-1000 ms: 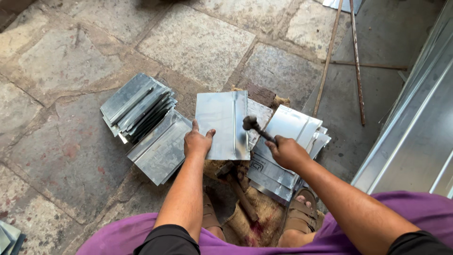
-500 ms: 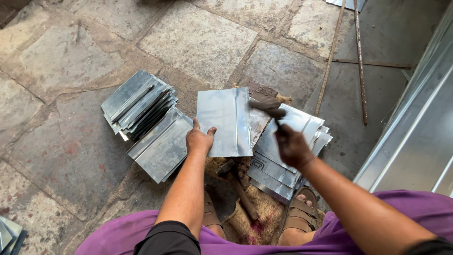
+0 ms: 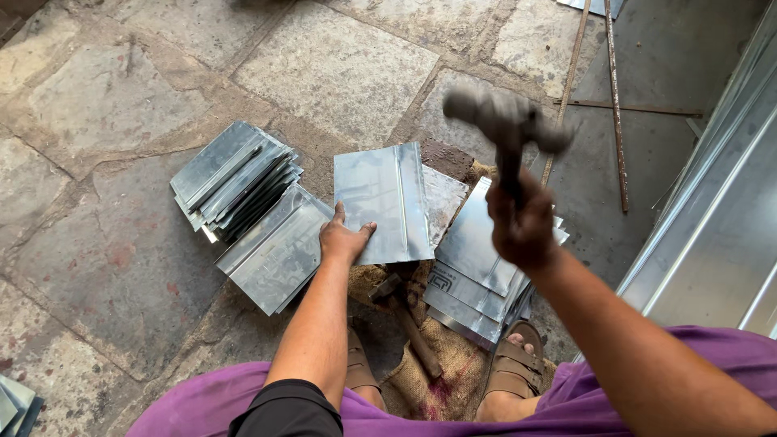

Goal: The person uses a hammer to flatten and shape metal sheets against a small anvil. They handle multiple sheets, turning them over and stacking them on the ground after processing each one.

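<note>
My right hand (image 3: pixel 524 228) is wrapped in a fist around the handle of a hammer (image 3: pixel 506 121), which is raised above the work; its head is blurred, so I can't make out its exact shape. My left hand (image 3: pixel 344 239) lies flat, fingers spread, pressing down on the near left corner of a metal sheet (image 3: pixel 382 202) with a raised fold running along it. That sheet rests on a block just ahead of my sandalled feet. A second hammer (image 3: pixel 407 322) lies on the burlap sack (image 3: pixel 453 368) between my feet. To the left sit two stacks of folded sheets (image 3: pixel 247 202); to the right, under my raised arm, a pile of flat sheets (image 3: pixel 477 275). Stone paving (image 3: pixel 97 113) lies all around.
</note>
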